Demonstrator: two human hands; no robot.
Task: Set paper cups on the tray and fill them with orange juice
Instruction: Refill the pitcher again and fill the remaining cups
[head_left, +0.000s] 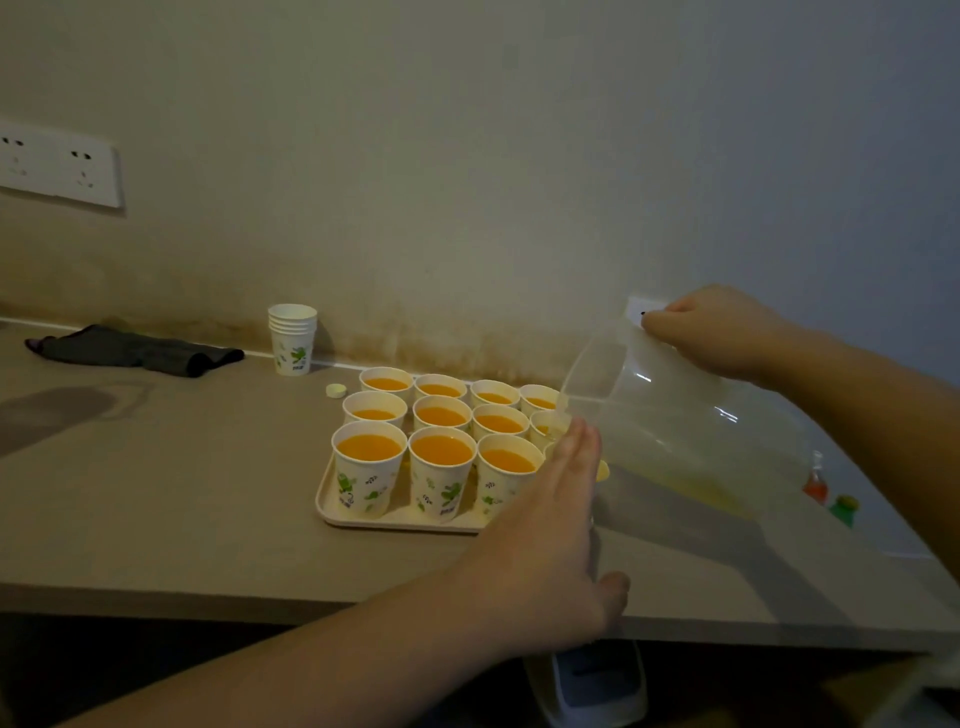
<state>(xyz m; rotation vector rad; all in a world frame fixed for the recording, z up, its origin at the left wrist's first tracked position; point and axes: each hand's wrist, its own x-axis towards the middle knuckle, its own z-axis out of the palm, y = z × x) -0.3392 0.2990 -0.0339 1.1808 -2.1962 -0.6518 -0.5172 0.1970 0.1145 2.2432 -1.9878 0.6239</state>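
Juice-filled paper cups (441, 415) on tray (332, 512); right hand (719, 332) gripping tilted jug (675, 415), left hand (561, 519) flat, open.

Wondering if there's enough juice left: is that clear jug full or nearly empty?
Nearly empty. The tipped jug shows only a thin orange pool along its low side; the rest looks clear.

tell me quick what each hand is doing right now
Left hand: open, fingers straight, against the pitcher.
Right hand: grips the tilted pitcher's top.
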